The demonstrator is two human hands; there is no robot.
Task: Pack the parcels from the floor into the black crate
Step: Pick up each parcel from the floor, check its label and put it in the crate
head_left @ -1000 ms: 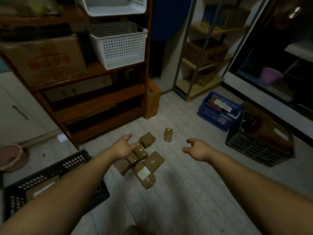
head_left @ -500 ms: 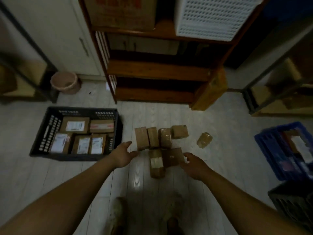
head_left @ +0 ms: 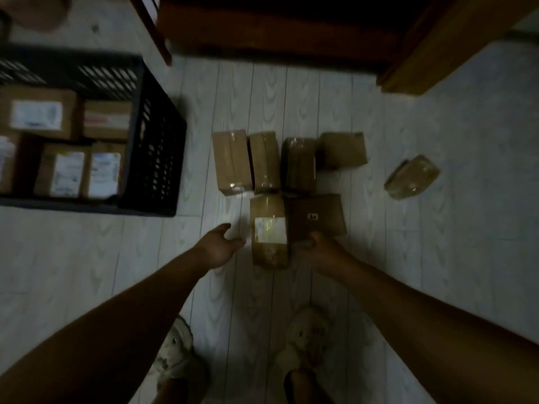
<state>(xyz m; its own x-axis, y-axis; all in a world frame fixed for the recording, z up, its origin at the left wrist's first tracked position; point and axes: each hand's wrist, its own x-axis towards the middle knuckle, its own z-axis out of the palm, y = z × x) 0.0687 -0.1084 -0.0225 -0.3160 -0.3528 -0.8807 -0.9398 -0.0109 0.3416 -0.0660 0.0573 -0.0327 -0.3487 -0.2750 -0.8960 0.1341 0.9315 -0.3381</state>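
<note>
While the left hand (head_left: 220, 247) hangs released, fingers spread, just left of the labelled parcel (head_left: 269, 231) at frame centre, the right hand (head_left: 319, 250) touches the near edge of the dark parcel (head_left: 316, 218); whether it grips is unclear. Four more parcels (head_left: 264, 161) lie above them on the floor (head_left: 437, 258), one (head_left: 411, 177) apart at right. At upper left, the black crate (head_left: 154, 141) holds boxes.
</note>
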